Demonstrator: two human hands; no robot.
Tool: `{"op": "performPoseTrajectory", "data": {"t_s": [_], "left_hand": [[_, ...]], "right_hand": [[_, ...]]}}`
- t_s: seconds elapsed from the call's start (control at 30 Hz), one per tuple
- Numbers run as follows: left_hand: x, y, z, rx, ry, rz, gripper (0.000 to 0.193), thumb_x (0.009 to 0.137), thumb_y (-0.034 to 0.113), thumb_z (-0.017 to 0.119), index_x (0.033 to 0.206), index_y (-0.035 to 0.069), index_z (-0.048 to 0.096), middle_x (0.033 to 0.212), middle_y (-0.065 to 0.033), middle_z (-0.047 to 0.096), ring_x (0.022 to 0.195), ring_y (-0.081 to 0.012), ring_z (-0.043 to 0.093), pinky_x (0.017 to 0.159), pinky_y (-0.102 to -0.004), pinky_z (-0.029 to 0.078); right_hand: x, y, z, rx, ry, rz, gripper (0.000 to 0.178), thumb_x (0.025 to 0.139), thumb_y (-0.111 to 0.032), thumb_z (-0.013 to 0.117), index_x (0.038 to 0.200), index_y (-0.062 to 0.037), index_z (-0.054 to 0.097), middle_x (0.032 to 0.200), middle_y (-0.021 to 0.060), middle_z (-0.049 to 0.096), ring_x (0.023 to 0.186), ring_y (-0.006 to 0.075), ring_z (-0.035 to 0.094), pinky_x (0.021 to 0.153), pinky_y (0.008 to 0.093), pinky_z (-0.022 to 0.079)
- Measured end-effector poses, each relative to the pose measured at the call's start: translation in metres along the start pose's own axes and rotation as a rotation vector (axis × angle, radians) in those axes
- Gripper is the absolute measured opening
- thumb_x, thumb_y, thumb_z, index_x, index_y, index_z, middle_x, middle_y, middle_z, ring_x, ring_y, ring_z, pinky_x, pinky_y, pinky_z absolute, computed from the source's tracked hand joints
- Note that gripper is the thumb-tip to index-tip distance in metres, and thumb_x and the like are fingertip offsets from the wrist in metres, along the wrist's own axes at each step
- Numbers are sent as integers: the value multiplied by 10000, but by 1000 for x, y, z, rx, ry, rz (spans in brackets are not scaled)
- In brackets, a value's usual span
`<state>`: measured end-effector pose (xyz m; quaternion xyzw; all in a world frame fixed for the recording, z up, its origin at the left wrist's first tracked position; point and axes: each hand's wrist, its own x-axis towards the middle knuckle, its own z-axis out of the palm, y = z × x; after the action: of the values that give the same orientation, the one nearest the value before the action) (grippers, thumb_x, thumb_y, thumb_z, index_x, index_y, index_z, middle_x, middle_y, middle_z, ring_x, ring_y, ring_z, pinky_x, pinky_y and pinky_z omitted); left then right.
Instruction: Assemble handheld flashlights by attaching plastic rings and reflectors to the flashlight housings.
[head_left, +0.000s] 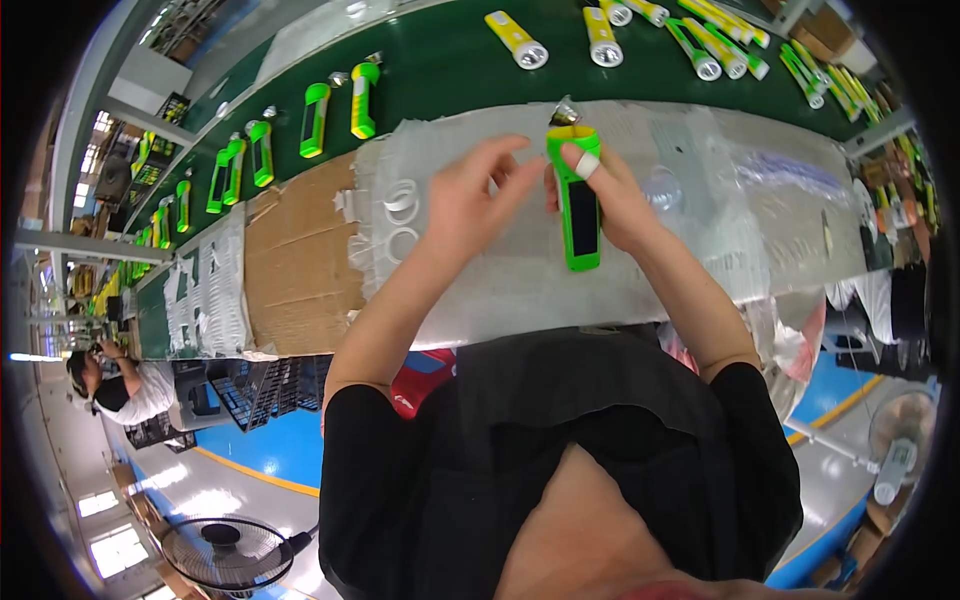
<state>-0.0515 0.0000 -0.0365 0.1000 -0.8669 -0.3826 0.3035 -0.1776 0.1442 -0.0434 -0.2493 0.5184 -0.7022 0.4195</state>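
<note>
My right hand (618,200) is closed round a green flashlight (580,222) with a long dark panel down its side, held upright over the covered bench. A white band wraps the right thumb. At the flashlight's top, a yellow rim shows, and a small shiny reflector piece (565,112) sticks out above it. Just left of the flashlight, my left hand (468,198) is open, thumb and fingers apart, with nothing visible in it. White rings (402,203) lie on the bench sheet beside the left wrist. A clear round part (662,188) lies right of my right hand.
Green flashlights (314,120) with loose heads stand in a row on the green belt (440,85). Yellow flashlights (517,40) lie along its far right. Brown cardboard (305,240) covers the bench's left part. A co-worker (125,385) sits far left; a fan (228,553) stands lower left.
</note>
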Motion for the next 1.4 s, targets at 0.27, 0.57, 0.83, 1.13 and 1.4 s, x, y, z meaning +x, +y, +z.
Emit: {"op": "performPoseTrajectory", "data": {"t_s": [0.27, 0.57, 0.83, 1.13, 1.4], "left_hand": [[-2, 16, 33, -744, -274, -150, 390, 1007, 272, 535, 1333, 60, 512, 1169, -98, 646, 1077, -190, 602, 879, -302, 479], [-11, 21, 14, -246, -227, 388, 332, 784, 109, 675, 1114, 77, 665, 970, -65, 678, 851, -227, 619, 714, -309, 494], [-21, 24, 45, -74, -266, 624, 665, 981, 603, 314, 1209, 58, 620, 1169, -102, 657, 1078, -301, 616, 947, -388, 442], [-8, -21, 111, 238, -172, 253, 490, 809, 294, 733, 1191, 13, 610, 1171, -148, 601, 1100, -333, 536, 926, -414, 447], [-5, -31, 99, 6, -206, 181, 480, 798, 248, 748, 1218, 56, 617, 1127, -120, 602, 1053, -283, 551, 873, -380, 455]], "right_hand": [[-71, 14, 6, 28, -201, 65, 729, 884, -563, 591, 1377, -73, 373, 839, 110, 566, 705, 193, 583, 642, 342, 497], [-83, 17, 6, -60, -222, 2, 526, 949, -381, 594, 1291, -24, 414, 895, 112, 602, 720, 190, 620, 670, 319, 505], [-84, 26, 3, 78, -121, 28, 470, 971, -342, 585, 1290, -34, 431, 964, 99, 603, 747, 171, 622, 658, 296, 519], [-102, 12, -38, 102, 211, -111, 478, 991, -431, 476, 1295, -62, 461, 843, 143, 594, 710, 214, 594, 664, 333, 478], [-100, 11, -35, 41, 167, -72, 483, 981, -425, 505, 1284, -50, 477, 835, 134, 598, 715, 202, 595, 653, 330, 481]]}}
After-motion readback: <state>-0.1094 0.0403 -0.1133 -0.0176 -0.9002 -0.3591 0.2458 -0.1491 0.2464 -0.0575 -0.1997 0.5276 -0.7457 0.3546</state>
